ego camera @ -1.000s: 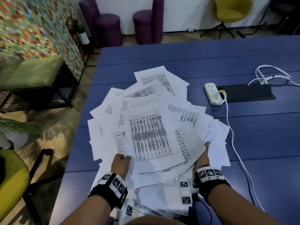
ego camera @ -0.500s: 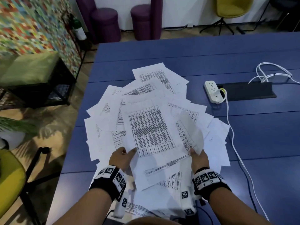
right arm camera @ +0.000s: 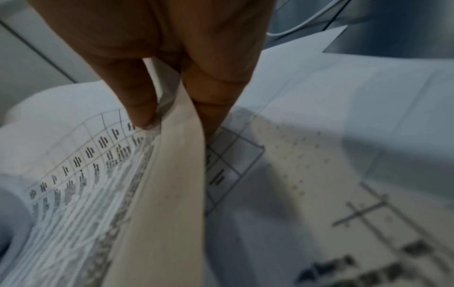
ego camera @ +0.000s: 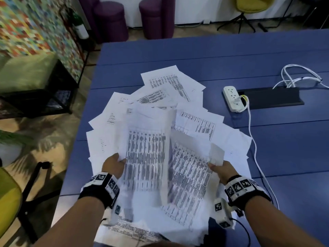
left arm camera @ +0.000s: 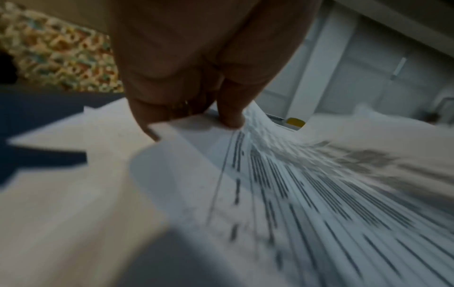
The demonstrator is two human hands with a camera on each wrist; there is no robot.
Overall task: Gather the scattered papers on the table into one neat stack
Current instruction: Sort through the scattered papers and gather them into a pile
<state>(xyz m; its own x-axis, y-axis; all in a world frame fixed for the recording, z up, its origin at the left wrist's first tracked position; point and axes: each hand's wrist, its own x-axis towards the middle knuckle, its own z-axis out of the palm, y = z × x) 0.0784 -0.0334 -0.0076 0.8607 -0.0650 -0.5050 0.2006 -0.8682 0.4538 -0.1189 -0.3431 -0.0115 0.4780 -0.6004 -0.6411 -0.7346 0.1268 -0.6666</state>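
So there's a big fan of white printed paper sheets [ego camera: 187,122] spread over the near-left part of the blue wooden surface [ego camera: 231,56], most of them covered in dense black tables, overlapping each other at all angles. A few reach out toward the far side; the pile comes right up to the near edge.

The left hand [ego camera: 113,165] has its grip closed on the left edge of a table-printed sheet [ego camera: 147,157]. In the left wrist view the thumb [left arm camera: 230,108] presses down on top and the other fingers sit under the edge, so it's a proper pinch. That sheet is lifted off the pile and bowed upward, its right edge curling up.

The right hand [ego camera: 223,171] is doing the same on the other side: its grip pinches the right edge of a second table-printed sheet [ego camera: 188,175], with the thumb [right arm camera: 137,97] on one face and the fingers on the other in the right wrist view. The paper edge stands up between them, and this sheet is raised and curved too. The two held sheets overlap in the middle, above the rest of the pile.

Off to the right, well apart from the papers, sits a white power strip [ego camera: 233,98] with a white cable [ego camera: 252,139] running toward the near edge, beside a black rectangular cable tray [ego camera: 274,98]. Everything in the wrist views is pretty motion-blurred.
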